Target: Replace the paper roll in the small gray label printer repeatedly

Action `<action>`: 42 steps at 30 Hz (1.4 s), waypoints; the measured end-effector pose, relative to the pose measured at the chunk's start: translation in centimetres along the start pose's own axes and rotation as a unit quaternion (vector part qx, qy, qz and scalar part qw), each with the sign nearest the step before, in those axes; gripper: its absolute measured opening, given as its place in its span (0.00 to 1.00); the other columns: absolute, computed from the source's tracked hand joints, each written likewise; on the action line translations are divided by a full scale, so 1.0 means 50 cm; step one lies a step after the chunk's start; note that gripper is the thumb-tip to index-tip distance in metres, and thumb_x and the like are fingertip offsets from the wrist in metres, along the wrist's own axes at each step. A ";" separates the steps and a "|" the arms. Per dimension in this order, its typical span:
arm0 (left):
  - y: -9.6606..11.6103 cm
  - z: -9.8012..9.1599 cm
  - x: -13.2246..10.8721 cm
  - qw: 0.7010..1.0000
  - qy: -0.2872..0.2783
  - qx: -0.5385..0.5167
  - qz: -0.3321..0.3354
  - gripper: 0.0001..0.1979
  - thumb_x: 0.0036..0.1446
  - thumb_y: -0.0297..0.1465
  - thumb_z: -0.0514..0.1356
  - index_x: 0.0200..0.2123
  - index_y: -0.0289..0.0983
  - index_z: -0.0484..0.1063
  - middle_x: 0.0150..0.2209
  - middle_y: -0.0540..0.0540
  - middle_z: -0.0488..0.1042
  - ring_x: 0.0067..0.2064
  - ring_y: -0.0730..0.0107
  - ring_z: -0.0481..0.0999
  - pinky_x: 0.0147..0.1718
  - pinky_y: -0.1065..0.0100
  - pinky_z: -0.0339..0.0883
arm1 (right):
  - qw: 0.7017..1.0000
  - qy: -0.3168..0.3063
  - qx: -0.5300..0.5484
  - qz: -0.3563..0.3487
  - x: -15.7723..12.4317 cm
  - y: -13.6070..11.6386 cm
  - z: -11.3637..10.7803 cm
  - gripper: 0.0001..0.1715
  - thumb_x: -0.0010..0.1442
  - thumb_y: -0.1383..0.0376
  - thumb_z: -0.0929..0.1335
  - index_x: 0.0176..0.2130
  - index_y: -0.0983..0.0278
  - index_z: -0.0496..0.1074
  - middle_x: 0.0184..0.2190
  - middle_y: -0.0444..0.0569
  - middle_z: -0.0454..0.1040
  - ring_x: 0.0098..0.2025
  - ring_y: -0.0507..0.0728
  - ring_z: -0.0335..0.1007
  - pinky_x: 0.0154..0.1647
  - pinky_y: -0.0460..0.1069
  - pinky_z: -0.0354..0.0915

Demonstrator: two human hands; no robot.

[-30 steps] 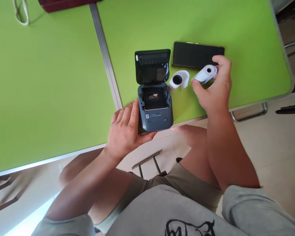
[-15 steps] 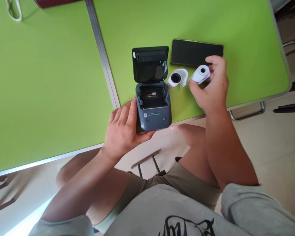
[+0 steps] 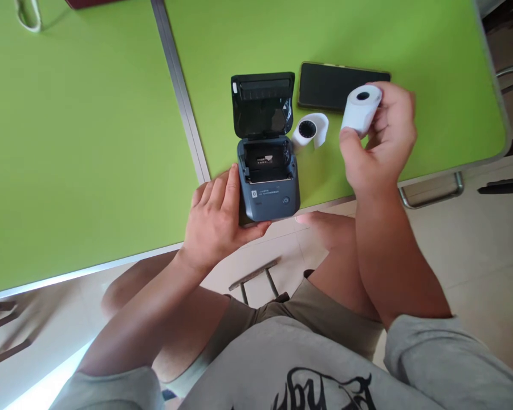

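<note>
A dark blue-grey label printer (image 3: 267, 199) stands at the table's front edge with its black lid (image 3: 263, 105) raised and its paper bay uncovered. My left hand (image 3: 214, 219) braces it, fingers along its left side and thumb across the front. Above the table, to the right, my right hand (image 3: 382, 136) grips a white paper roll (image 3: 359, 111) between thumb and fingers; its dark core hole faces up. Between that roll and the printer, a second white roll (image 3: 300, 134) with a black core stands on the table, its loose paper end curling to the right.
Behind my right hand lies a dark phone (image 3: 331, 85) on the green table (image 3: 89, 131). A metal seam (image 3: 177, 85) runs across the tabletop to the printer's left. At the far left are a white cord loop (image 3: 28, 17) and a dark red item (image 3: 89, 2).
My right hand has lifted the paper roll up and slightly right, now in front of the phone. The left hand stays on the printer, and the view has shifted a little.
</note>
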State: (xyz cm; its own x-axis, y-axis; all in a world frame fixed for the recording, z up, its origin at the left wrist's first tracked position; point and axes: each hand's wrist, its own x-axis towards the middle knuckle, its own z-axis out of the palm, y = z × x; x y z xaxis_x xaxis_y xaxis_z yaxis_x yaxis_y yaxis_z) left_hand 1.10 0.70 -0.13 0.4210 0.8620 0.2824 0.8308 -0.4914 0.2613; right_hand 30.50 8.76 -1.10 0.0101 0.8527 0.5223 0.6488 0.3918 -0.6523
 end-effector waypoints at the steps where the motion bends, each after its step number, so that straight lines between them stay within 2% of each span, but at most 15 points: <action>1: 0.000 0.001 0.000 1.000 -0.001 0.000 0.001 0.54 0.63 0.65 0.50 0.70 0.21 0.58 0.59 0.25 0.76 0.57 0.41 0.77 0.55 0.51 0.67 | 0.999 0.038 0.025 -0.021 -0.002 -0.017 0.005 0.23 0.67 0.60 0.69 0.60 0.54 0.66 0.54 0.54 0.72 0.49 0.60 0.76 0.46 0.56 0.74; 3: -0.001 0.002 0.000 1.000 -0.005 0.002 0.001 0.54 0.63 0.65 0.49 0.70 0.21 0.58 0.58 0.24 0.76 0.56 0.41 0.78 0.54 0.51 0.67 | 0.989 0.103 0.082 -0.072 -0.009 -0.060 0.020 0.25 0.67 0.55 0.69 0.61 0.55 0.68 0.52 0.52 0.74 0.45 0.58 0.76 0.44 0.55 0.74; 5: -0.003 0.002 -0.001 1.000 -0.008 0.004 0.003 0.54 0.63 0.65 0.50 0.70 0.21 0.58 0.59 0.24 0.75 0.56 0.40 0.78 0.53 0.51 0.67 | 0.980 0.111 0.111 -0.126 -0.023 -0.107 0.038 0.27 0.67 0.51 0.69 0.61 0.55 0.68 0.52 0.51 0.74 0.44 0.57 0.77 0.40 0.55 0.75; 7: -0.004 0.002 -0.001 1.000 -0.008 0.003 0.008 0.54 0.63 0.65 0.51 0.70 0.21 0.57 0.59 0.24 0.75 0.57 0.40 0.77 0.53 0.51 0.67 | 0.980 0.047 0.096 -0.166 -0.039 -0.147 0.052 0.23 0.67 0.54 0.71 0.58 0.54 0.68 0.48 0.49 0.77 0.46 0.59 0.79 0.43 0.57 0.78; 10: -0.005 0.003 -0.002 1.000 -0.007 -0.002 0.011 0.53 0.63 0.65 0.51 0.70 0.22 0.58 0.59 0.25 0.76 0.58 0.41 0.77 0.54 0.51 0.67 | 0.988 -0.057 0.057 -0.133 -0.054 -0.179 0.059 0.15 0.68 0.64 0.70 0.53 0.51 0.68 0.48 0.48 0.81 0.51 0.62 0.80 0.51 0.62 0.78; 16: -0.005 0.003 0.000 1.000 0.000 -0.001 0.017 0.53 0.64 0.65 0.50 0.70 0.22 0.57 0.58 0.26 0.76 0.57 0.43 0.77 0.54 0.52 0.67 | 0.992 -0.101 0.049 -0.048 -0.042 -0.172 0.047 0.12 0.68 0.70 0.68 0.46 0.53 0.72 0.51 0.49 0.82 0.52 0.63 0.80 0.54 0.63 0.77; 23: -0.004 -0.001 -0.002 1.000 0.006 -0.018 0.016 0.52 0.65 0.64 0.48 0.71 0.22 0.57 0.59 0.26 0.75 0.58 0.44 0.76 0.56 0.51 0.66 | 0.991 -0.134 0.012 -0.014 -0.017 -0.189 0.049 0.13 0.66 0.72 0.68 0.44 0.53 0.73 0.52 0.47 0.83 0.56 0.64 0.78 0.60 0.63 0.74; 29: -0.005 -0.003 -0.004 0.999 -0.015 -0.024 0.019 0.52 0.65 0.63 0.52 0.72 0.22 0.55 0.61 0.25 0.74 0.59 0.42 0.76 0.58 0.50 0.66 | 0.987 -0.145 -0.038 -0.053 -0.006 -0.190 0.048 0.14 0.65 0.73 0.67 0.44 0.54 0.75 0.52 0.45 0.84 0.55 0.62 0.80 0.56 0.60 0.76; 32: -0.007 -0.003 -0.005 0.999 -0.020 -0.028 0.019 0.52 0.65 0.62 0.53 0.72 0.23 0.54 0.62 0.24 0.73 0.60 0.42 0.75 0.58 0.49 0.66 | 0.986 -0.154 -0.050 -0.051 -0.004 -0.189 0.053 0.12 0.65 0.72 0.67 0.43 0.56 0.76 0.52 0.46 0.84 0.54 0.62 0.81 0.56 0.59 0.76; 34: -0.007 -0.002 -0.006 0.999 -0.019 -0.030 0.021 0.52 0.65 0.62 0.53 0.72 0.22 0.54 0.62 0.24 0.73 0.60 0.42 0.76 0.58 0.49 0.67 | 0.988 -0.137 -0.050 -0.053 -0.003 -0.190 0.057 0.10 0.65 0.72 0.68 0.39 0.57 0.76 0.48 0.46 0.86 0.51 0.61 0.83 0.51 0.57 0.77; 37: -0.006 -0.002 -0.006 0.999 -0.015 -0.040 0.017 0.51 0.65 0.62 0.53 0.73 0.24 0.54 0.62 0.25 0.73 0.60 0.42 0.76 0.58 0.49 0.67 | 0.991 -0.104 -0.027 -0.076 -0.002 -0.191 0.062 0.12 0.63 0.75 0.68 0.34 0.59 0.75 0.44 0.45 0.86 0.46 0.59 0.85 0.43 0.54 0.76; 42: -0.001 -0.002 -0.008 0.998 0.010 -0.066 0.014 0.52 0.65 0.60 0.55 0.75 0.25 0.46 0.63 0.25 0.73 0.63 0.45 0.75 0.60 0.52 0.66 | 0.984 -0.072 0.046 -0.157 -0.008 -0.193 0.059 0.13 0.62 0.75 0.67 0.33 0.57 0.73 0.36 0.44 0.84 0.40 0.57 0.82 0.41 0.54 0.76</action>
State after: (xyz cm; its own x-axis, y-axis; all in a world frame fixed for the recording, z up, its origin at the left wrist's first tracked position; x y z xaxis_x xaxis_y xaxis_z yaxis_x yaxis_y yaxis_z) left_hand 0.84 0.40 -0.14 0.4345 0.8460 0.3089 0.7634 -0.5279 0.3722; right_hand 22.01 5.67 3.37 -0.2927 0.7222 0.6267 0.5306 0.6679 -0.5219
